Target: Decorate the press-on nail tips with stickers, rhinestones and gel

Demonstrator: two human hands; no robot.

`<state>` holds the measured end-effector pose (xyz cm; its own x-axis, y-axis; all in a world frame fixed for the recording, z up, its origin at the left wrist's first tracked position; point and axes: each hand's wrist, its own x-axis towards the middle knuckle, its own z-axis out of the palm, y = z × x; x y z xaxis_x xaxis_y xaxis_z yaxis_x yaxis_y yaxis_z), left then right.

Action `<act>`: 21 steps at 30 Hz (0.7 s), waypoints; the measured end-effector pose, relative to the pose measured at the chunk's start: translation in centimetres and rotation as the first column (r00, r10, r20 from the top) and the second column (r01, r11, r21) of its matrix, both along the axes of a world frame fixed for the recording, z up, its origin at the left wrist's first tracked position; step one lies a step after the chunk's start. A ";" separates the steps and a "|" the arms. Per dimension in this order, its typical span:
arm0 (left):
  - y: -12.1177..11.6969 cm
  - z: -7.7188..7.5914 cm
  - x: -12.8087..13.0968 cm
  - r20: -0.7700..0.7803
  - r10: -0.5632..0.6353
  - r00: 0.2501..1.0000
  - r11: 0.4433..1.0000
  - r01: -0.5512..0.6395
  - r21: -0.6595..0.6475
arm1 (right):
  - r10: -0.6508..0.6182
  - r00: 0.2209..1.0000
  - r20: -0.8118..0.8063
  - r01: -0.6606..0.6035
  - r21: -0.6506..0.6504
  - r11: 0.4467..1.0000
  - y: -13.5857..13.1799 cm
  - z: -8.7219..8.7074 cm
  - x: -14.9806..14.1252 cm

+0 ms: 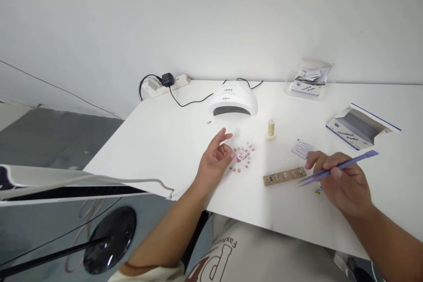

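Note:
My right hand (346,183) grips purple tweezers (343,165), their points reaching down to the left beside a brown strip (284,176) that carries several small decorated pieces. Tiny coloured bits (318,191) lie on the table under that hand. My left hand (216,158) is over the table, thumb drawn in against a bent finger and another finger raised; whatever the pinch may hold is too small to make out. Just right of its thumb, small pink pieces (246,166) form a ring around a pink-and-white cluster (242,155).
On the white table (158,136) stand a white nail lamp (234,97), a gold-capped bottle (271,128), a small printed packet (301,148), an open alcohol pads box (357,130) and a bag of pads (309,81). A power strip (175,83) sits at the back left.

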<state>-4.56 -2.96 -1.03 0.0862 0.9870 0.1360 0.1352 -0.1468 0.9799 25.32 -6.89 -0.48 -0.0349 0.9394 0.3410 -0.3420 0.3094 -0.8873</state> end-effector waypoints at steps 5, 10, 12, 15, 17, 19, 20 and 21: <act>-2.8 2.3 4.0 0.401 0.039 0.915 0.991 0.016 -0.134 | 0.181 0.976 0.125 -0.203 0.190 0.961 -1.9 1.5 -1.1; -3.6 3.3 7.7 0.531 -0.142 0.835 0.944 0.276 -0.180 | 0.135 0.978 0.161 -0.181 0.316 0.931 -2.5 1.9 -1.6; -3.4 3.2 8.4 0.540 -0.214 0.814 0.906 0.372 -0.202 | 0.101 0.988 0.113 -0.133 0.318 0.939 -2.3 1.8 -1.6; -2.7 3.3 8.7 0.515 -0.284 0.809 0.861 0.452 -0.235 | 0.027 1.000 0.006 -0.028 0.265 0.964 -2.0 1.4 -1.7; -2.2 3.6 8.8 0.465 -0.326 0.823 0.827 0.487 -0.282 | -0.023 0.999 -0.025 0.028 0.240 0.970 -2.0 1.1 -1.8; -1.7 4.1 8.8 0.413 -0.373 0.831 0.783 0.521 -0.340 | -0.058 0.998 -0.015 0.060 0.239 0.969 -1.9 1.1 -1.9; -1.4 4.3 8.9 0.390 -0.396 0.831 0.761 0.535 -0.367 | -0.070 0.998 0.001 0.067 0.245 0.967 -1.9 1.1 -1.9; -1.2 4.6 9.0 0.373 -0.418 0.828 0.743 0.548 -0.385 | -0.080 0.997 0.020 0.073 0.253 0.965 -1.9 1.1 -1.9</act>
<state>4.41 -4.20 3.54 0.5964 0.7681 -0.2331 -0.0823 0.3474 0.9341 23.42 -8.83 0.64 0.0202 0.8234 0.5672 -0.2836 0.5487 -0.7865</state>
